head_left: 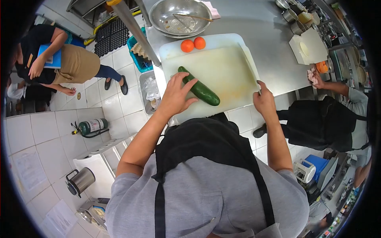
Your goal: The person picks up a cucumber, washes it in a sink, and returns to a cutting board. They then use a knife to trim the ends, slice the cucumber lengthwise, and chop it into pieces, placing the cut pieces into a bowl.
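A dark green cucumber (201, 90) lies slantwise on the white cutting board (170, 58). My left hand (176, 93) is closed on the cucumber's upper left part, the thumb and fingers over its top. At the board's right edge, my right hand (265, 99) is wrapped round the dark handle of a knife (251, 65). Its pale blade points away from me along that edge and is hard to tell from the board. Two red tomatoes (193, 44) sit side by side near the board's far left corner.
Beyond the board, a metal colander (180, 18) with a thin stick in it stands on the steel table (262, 33). A table post (135, 31) rises at left. One person (67, 59) stands left; another in a black apron (321, 123) works at right beside an open white box (307, 47).
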### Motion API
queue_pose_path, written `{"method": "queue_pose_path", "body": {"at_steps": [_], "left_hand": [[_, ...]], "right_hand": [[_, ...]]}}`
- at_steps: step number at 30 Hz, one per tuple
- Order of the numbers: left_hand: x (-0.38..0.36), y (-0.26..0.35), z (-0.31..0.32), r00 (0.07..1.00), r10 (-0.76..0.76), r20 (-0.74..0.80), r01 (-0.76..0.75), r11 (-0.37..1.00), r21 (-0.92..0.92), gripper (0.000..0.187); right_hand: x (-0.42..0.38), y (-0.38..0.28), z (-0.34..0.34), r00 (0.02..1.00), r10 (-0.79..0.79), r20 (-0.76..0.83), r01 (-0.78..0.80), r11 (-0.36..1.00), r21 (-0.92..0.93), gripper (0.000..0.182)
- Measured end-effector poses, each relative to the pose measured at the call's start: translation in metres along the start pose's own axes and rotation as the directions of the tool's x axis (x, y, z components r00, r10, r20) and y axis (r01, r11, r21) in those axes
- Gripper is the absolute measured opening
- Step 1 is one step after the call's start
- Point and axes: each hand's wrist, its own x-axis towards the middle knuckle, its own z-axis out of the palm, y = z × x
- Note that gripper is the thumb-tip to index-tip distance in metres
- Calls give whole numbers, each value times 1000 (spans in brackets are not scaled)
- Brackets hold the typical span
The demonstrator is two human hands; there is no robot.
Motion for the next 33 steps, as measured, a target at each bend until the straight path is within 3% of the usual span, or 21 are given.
{"method": "queue_pose_path", "body": {"at_steps": [2, 4, 7, 15, 19, 21, 23, 29, 33], "left_hand": [[-12, -3, -4, 1000, -1, -6, 1, 999, 39, 72], [-11, 0, -6, 1000, 0, -19, 1, 998, 66, 72], [-5, 2, 1, 1000, 2, 14, -4, 994, 113, 71], [5, -3, 5, 993, 38, 114, -55, 987, 151, 51], [26, -11, 24, 975, 219, 38, -222, 957, 187, 52], [33, -8, 35, 961, 276, 4, -271, 943, 191, 56], [34, 1, 42, 974, 212, -75, -200, 969, 144, 54], [18, 8, 38, 992, 99, -77, -99, 995, 6, 55], [10, 9, 28, 991, 101, -83, -99, 995, 23, 56]], "right_hand": [[-5, -8, -20, 975, 181, 130, -197, 972, 125, 34], [-19, -10, -24, 988, 109, 113, -127, 977, 170, 28], [-36, -32, -40, 926, 120, 357, -198, 962, 190, 25], [-54, -41, -24, 920, 58, 387, -136, 975, 178, 25], [-55, -40, -22, 921, 73, 384, -140, 979, 150, 25], [-55, -37, -20, 942, 8, 337, -72, 981, 179, 23], [-56, -37, -22, 941, 18, 337, -83, 981, 177, 23], [-56, -44, -23, 927, 62, 370, -113, 987, 118, 21], [-55, -45, -21, 930, 36, 366, -80, 991, 105, 23]]}}
